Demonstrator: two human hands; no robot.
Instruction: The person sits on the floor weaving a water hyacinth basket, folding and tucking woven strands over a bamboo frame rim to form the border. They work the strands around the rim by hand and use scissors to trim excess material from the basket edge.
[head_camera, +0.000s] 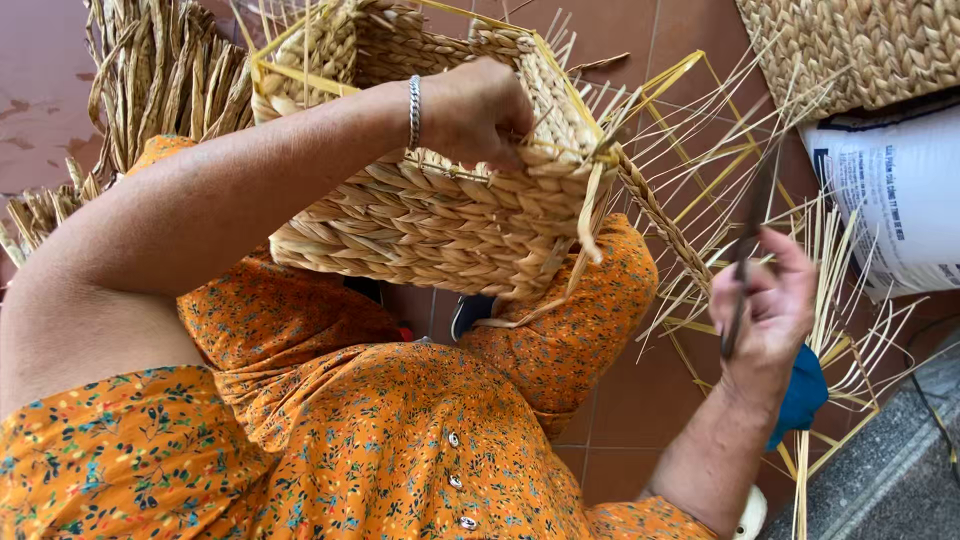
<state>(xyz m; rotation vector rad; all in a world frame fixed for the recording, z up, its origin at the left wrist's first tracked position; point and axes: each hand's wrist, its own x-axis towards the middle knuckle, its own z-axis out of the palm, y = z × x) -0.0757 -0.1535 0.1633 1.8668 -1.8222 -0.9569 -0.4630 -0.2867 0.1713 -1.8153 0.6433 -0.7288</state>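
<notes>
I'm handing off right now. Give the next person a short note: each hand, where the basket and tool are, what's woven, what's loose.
Left hand: gripping the rim of the woven basket, holding it tilted on the lap over the orange dress.
Right hand: closed on a thin dark tool, out to the side, apart from the basket.
Done: the basket walls and braided rim look woven all round the visible side.
Left: one braided strand trails loose from the rim corner; stiff yellow frame stakes stick out uncut.
Nearby: bundle of dried fibre, a second woven piece, white sack.
</notes>
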